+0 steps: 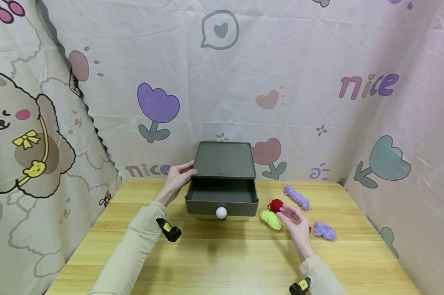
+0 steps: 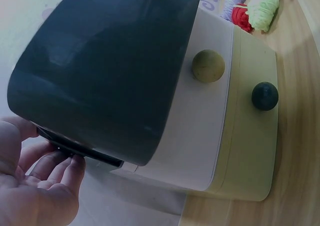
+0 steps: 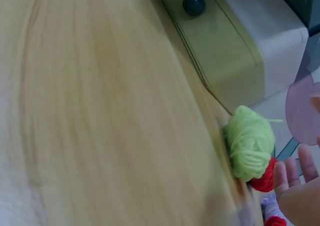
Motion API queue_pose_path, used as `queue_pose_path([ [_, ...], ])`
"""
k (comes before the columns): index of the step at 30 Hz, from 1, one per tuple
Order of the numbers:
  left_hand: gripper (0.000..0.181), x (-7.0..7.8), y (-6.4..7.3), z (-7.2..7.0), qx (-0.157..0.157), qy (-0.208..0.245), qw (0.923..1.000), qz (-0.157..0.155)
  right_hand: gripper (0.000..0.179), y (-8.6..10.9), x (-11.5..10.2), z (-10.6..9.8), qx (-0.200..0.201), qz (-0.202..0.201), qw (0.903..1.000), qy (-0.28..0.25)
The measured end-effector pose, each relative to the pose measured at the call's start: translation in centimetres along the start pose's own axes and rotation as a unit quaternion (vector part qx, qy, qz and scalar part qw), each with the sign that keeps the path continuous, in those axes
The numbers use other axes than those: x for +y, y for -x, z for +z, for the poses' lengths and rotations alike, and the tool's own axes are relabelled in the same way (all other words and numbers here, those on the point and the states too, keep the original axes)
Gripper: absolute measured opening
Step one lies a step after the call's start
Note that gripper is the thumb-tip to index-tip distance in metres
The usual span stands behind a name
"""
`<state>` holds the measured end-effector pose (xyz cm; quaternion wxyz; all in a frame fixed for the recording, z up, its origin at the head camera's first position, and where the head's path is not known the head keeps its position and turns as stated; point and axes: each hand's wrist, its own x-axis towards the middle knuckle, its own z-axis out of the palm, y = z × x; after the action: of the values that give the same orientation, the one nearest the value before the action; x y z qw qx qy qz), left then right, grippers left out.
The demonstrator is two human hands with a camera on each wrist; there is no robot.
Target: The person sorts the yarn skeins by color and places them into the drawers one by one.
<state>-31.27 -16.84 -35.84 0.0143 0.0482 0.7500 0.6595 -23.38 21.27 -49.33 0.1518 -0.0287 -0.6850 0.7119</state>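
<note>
1. Gripping the drawer box (image 1: 225,159) by its left edge near the front corner, the left hand (image 1: 177,180) is curling its thumb and fingers around it.
2. The top drawer (image 1: 203,207) is standing pulled out, its white knob (image 1: 221,212) facing the person.
3. The right hand (image 1: 295,223) is hovering beside the green yarn (image 1: 271,220) and red yarn (image 1: 276,205), fingers parted, loosely bent, holding nothing.
4. On the wooden table (image 1: 214,262), one purple bundle (image 1: 297,197) is lying beyond that hand, another purple bundle (image 1: 325,231) to its right.
</note>
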Motion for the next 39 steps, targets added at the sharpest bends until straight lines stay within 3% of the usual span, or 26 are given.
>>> queue_pose_path([
  [8,0.055,0.0,0.1,0.0,0.0,0.008,1.0,0.001,0.066,-0.3,1.2,-0.2,-0.043,0.073,0.9899,0.114],
  [16,0.055,0.0,0.0,0.0,-0.004,0.008,1.0,0.0,0.066,-0.5,2.1,0.0,-0.048,0.076,0.985,0.147],
  [23,0.055,0.0,0.1,0.0,-0.002,0.007,1.0,0.003,0.063,-0.6,2.4,0.2,-0.048,0.053,0.9814,0.178],
  [39,0.055,-0.1,0.0,0.0,-0.005,0.013,0.9999,0.007,0.055,-0.8,2.9,0.4,-0.046,0.051,0.979,0.192],
])
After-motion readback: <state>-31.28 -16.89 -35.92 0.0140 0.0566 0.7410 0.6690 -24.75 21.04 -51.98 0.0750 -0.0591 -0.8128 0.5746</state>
